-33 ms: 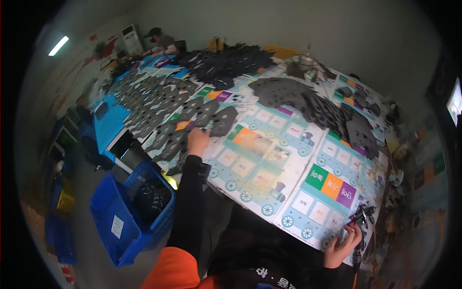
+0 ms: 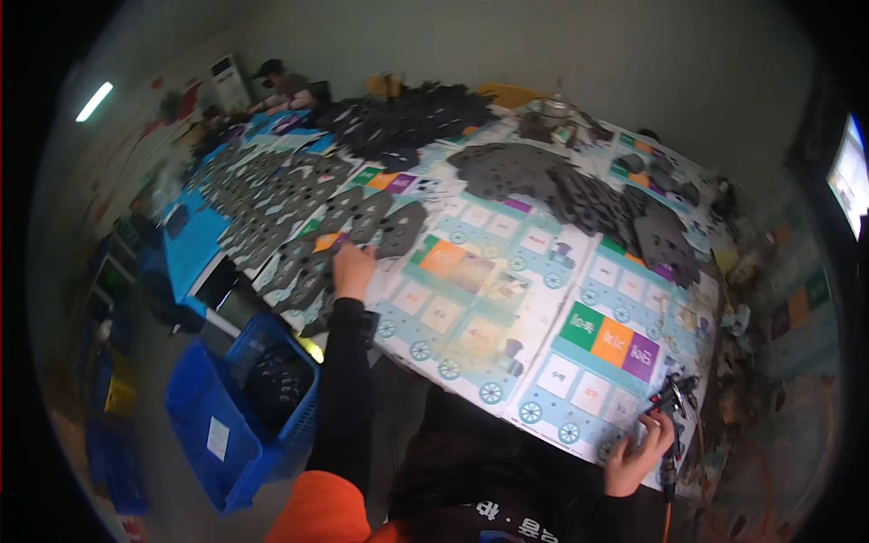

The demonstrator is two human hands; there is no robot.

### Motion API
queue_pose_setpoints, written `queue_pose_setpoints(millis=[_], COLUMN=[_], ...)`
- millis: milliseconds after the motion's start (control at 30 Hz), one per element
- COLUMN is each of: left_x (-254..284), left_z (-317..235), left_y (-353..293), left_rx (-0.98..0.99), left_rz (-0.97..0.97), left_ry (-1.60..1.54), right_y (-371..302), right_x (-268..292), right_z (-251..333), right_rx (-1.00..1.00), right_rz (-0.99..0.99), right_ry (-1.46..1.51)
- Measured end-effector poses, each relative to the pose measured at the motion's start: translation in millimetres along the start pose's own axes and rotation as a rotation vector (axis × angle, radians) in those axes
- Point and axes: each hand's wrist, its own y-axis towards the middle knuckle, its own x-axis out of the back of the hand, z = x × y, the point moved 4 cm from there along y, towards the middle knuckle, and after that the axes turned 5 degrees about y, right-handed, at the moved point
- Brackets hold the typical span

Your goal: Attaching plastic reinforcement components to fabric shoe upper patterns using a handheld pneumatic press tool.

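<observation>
Two hands at a long table of dark flat parts.
The left hand (image 2: 351,269), fingers spread, touches a dark cut-out sheet (image 2: 303,271) at centre left; the right hand (image 2: 639,454) grips a black tool (image 2: 672,398) at lower right.

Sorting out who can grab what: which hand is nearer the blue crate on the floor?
Left. The left hand rests on the table among dark flat parts, just above the blue crate; the right hand grips a dark tool far across.
</observation>
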Motion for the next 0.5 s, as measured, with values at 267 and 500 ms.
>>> queue_pose_setpoints(millis=[267,500], left_x=[67.0,-70.1], left_z=[-292.3,-511.6], left_y=[-86.8,-142.2], left_rx=[-0.575,-0.888], left_rz=[0.306,0.472], left_ry=[-0.406,-0.244], right_y=[8.4,7.3], right_x=[-4.3,7.0], right_z=[0.6,-0.4], right_rx=[0.010,0.003], right_rz=[-0.082,-0.120], right_ry=[-0.024,-0.027])
